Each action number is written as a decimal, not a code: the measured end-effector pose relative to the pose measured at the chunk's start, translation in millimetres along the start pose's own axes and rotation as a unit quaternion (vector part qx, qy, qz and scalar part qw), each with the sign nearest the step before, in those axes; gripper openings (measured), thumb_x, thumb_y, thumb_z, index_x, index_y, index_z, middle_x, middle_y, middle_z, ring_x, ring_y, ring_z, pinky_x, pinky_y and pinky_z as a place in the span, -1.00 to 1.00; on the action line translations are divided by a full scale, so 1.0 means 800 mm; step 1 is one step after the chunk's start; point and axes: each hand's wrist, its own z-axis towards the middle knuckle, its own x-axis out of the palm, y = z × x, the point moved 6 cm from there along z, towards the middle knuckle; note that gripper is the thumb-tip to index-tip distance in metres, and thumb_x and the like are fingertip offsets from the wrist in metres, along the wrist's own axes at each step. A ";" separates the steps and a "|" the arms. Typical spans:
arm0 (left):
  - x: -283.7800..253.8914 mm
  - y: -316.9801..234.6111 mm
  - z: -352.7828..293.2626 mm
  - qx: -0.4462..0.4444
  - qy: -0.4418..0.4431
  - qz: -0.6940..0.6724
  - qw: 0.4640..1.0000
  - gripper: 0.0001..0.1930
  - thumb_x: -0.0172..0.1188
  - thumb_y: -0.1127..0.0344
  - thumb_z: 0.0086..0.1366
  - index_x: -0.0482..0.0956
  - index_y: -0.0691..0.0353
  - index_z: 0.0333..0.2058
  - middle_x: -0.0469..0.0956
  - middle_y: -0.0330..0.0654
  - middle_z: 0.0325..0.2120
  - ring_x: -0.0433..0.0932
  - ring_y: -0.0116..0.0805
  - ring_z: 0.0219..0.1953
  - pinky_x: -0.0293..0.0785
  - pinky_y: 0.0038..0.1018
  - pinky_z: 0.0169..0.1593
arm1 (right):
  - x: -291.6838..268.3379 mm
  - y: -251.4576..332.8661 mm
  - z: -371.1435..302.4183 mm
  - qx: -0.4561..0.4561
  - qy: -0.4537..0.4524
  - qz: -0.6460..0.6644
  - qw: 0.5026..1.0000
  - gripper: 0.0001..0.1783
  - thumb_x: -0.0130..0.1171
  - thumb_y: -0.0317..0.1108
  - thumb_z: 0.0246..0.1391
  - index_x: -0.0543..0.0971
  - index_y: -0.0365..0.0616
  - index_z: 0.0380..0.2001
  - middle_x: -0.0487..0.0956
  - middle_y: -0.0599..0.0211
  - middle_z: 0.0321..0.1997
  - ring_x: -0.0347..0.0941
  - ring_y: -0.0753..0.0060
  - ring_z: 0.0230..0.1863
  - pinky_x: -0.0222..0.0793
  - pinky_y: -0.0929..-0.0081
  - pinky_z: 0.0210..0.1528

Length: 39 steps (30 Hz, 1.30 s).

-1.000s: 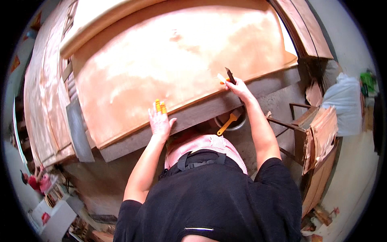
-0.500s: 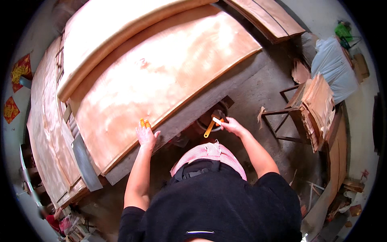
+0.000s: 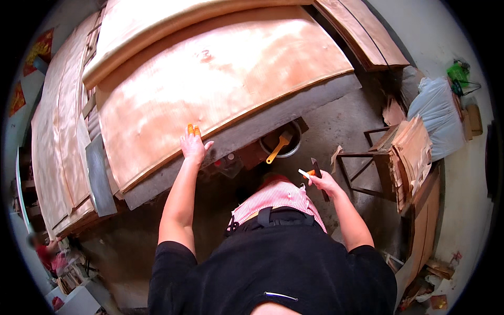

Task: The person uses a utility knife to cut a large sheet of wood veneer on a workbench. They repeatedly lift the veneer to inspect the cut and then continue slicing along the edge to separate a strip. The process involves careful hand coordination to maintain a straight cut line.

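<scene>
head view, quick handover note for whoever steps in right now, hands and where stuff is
Left hand: flat on the near edge of the top veneer sheet, two fingers capped in orange; it grips nothing.
Right hand: off the stack, beside the hip, shut on a small knife with a dark blade.
Nearby: round bucket with a yellow-handled brush on the floor under the stack's edge; metal stand with smaller veneer pieces to the right.
Done: sheet lies flat on the pile.
Left: no cut or glue mark can be made out on it from here.
</scene>
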 end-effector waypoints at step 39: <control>0.044 -0.243 0.119 -0.022 -0.043 -0.129 0.990 -0.22 0.03 -0.16 0.10 0.19 0.44 0.08 0.03 0.07 0.19 -0.13 -0.06 0.28 -0.26 -0.08 0.26 | 0.096 0.308 0.383 -0.134 0.206 -0.228 0.942 -0.81 0.21 -0.33 -0.05 0.50 -0.23 -0.46 0.54 0.39 -0.57 0.45 0.65 -0.53 0.32 0.67 -0.49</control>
